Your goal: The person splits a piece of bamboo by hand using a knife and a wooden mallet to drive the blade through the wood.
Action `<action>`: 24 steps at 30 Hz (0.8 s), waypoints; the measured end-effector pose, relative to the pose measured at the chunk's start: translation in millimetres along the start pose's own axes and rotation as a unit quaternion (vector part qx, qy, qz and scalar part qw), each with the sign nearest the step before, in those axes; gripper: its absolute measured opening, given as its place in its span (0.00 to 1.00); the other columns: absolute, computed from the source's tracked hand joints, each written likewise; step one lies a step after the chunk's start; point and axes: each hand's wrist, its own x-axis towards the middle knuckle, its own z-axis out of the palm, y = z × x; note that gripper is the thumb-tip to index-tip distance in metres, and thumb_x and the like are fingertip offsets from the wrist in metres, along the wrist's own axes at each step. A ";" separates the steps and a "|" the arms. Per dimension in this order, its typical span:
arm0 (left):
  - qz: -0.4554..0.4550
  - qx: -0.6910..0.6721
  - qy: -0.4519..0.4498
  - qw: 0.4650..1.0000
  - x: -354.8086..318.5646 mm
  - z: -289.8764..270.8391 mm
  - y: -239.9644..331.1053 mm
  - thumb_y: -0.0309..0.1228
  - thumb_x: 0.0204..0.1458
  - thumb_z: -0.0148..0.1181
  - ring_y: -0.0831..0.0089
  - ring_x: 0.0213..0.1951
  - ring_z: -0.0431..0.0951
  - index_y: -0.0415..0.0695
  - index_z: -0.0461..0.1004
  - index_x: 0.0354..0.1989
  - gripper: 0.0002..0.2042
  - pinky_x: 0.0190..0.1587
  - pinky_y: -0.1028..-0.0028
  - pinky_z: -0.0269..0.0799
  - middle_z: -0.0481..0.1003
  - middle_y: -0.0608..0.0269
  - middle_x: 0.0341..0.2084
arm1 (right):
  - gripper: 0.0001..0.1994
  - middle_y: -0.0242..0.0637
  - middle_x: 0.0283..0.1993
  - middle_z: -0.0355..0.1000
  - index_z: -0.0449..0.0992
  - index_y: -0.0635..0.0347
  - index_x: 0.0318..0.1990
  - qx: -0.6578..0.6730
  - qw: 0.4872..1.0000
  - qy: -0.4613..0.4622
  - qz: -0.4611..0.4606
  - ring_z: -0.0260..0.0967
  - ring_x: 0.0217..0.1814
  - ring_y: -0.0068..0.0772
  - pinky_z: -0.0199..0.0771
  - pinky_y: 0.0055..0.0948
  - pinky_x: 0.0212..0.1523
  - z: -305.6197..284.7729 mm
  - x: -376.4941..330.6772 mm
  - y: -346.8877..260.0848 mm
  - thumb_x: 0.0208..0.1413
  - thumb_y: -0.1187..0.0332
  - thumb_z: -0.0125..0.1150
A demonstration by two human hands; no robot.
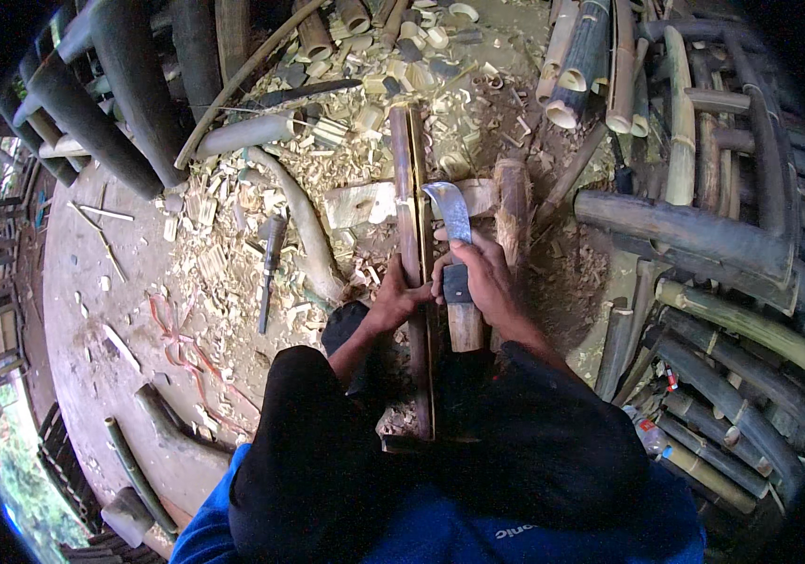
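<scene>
Both hands engaged: left hand (pixel 401 299) gripping bamboo strip (pixel 409 235) at centre, right hand (pixel 485 277) clenching knife (pixel 451 218). Blade at one o'clock of left fingers; slip likely to cut them.

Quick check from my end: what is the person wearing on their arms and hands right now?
Nothing covers either hand: the left hand and right hand are bare, with no gloves, rings or watch that I can make out. Both forearms are bare too. A blue short-sleeved shirt shows at the bottom edge.
</scene>
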 end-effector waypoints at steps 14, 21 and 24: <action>0.062 0.082 0.022 0.994 2.6 -1.7 -20.1 0.24 0.52 0.60 0.66 0.47 0.72 0.35 0.49 0.56 0.28 0.49 0.67 0.71 0.69 0.51 0.44 | 0.20 0.42 0.22 0.72 0.67 0.67 0.53 0.019 0.999 -0.026 0.008 0.71 0.18 0.33 0.72 0.31 0.19 -2.5 7.1 3.0 0.61 0.61 0.46; 0.069 0.041 0.022 0.997 1.3 9.7 -6.4 0.25 0.51 0.62 0.67 0.50 0.70 0.36 0.49 0.56 0.29 0.52 0.66 0.69 0.67 0.52 0.47 | 0.19 0.39 0.21 0.72 0.69 0.64 0.53 -0.052 0.996 -0.034 -0.060 0.69 0.16 0.31 0.72 0.31 0.17 -15.8 56.0 19.9 0.62 0.59 0.48; 0.085 0.071 0.024 0.994 10.9 7.8 -24.0 0.27 0.50 0.62 0.67 0.50 0.69 0.36 0.50 0.57 0.30 0.53 0.66 0.69 0.67 0.53 0.47 | 0.18 0.39 0.22 0.72 0.71 0.63 0.52 -0.118 0.988 0.011 -0.096 0.70 0.16 0.30 0.73 0.33 0.17 -26.4 104.8 18.3 0.62 0.60 0.49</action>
